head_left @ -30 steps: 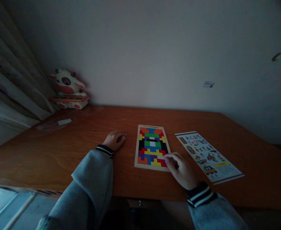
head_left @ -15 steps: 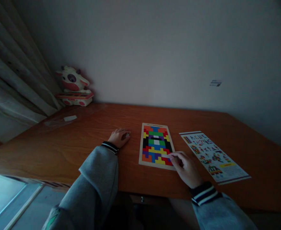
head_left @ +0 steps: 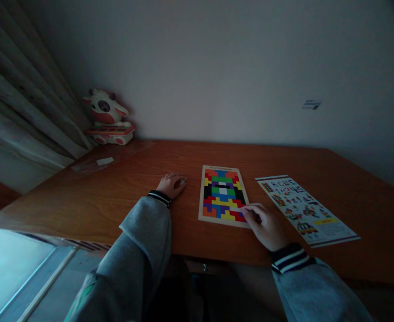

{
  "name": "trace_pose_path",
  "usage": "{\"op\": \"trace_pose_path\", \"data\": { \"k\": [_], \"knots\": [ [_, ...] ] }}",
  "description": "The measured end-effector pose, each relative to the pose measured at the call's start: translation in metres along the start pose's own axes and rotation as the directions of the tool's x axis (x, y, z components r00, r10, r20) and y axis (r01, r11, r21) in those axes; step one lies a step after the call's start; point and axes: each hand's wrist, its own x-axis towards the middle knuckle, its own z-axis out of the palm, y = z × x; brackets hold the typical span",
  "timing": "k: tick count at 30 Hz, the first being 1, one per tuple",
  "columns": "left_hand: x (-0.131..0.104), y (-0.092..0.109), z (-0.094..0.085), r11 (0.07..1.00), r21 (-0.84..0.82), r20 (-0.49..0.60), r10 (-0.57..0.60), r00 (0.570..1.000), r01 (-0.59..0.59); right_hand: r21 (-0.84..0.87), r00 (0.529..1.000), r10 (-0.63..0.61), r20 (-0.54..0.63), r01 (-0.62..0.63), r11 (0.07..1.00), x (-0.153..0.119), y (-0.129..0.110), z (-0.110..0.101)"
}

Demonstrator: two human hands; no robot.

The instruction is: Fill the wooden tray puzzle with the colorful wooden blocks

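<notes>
A wooden tray puzzle [head_left: 201,210] filled with colourful blocky pieces lies flat on the desk in front of me. Over its lower right part, my right hand [head_left: 266,226] pinches the end of a short, thin pale strip [head_left: 235,209]. Whether the strip touches the pieces beneath I cannot tell. To the left of the puzzle, my left hand [head_left: 172,185] rests on the desk with curled fingers. A small whitish object [head_left: 183,181], too small to name, shows at its fingertips.
A printed sheet [head_left: 309,210] with coloured block figures lies to the right of the puzzle. At the back left stands a toy cow with a keyboard [head_left: 109,118], near a curtain [head_left: 25,94]. A small white paper [head_left: 105,161] lies on the wooden desk [head_left: 82,201].
The view has shifted slightly, so everything sits a little higher and further right. Both hands keep nearly the same place relative to the puzzle, and the pale strip stays in my right hand.
</notes>
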Motion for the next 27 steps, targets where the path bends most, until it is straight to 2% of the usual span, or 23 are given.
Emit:
{"op": "trace_pose_path", "data": {
  "k": [9, 19, 27],
  "knots": [
    [-0.006, 0.002, 0.002, 0.999, -0.027, -0.048, 0.031, 0.998, -0.033, -0.009, 1.0, -0.02, -0.008, 0.02, 1.0, 0.001, 0.002, 0.0],
    [-0.025, 0.02, -0.004, 0.997, -0.067, -0.024, 0.039, 0.999, -0.041, -0.026, 0.998, -0.056, -0.026, 0.055, 0.998, 0.002, 0.0, 0.003],
    [-0.029, 0.033, -0.009, 0.985, -0.169, -0.003, 0.018, 1.0, -0.018, -0.005, 0.999, -0.029, -0.022, 0.029, 1.0, 0.001, 0.001, 0.003]
  ]
}}
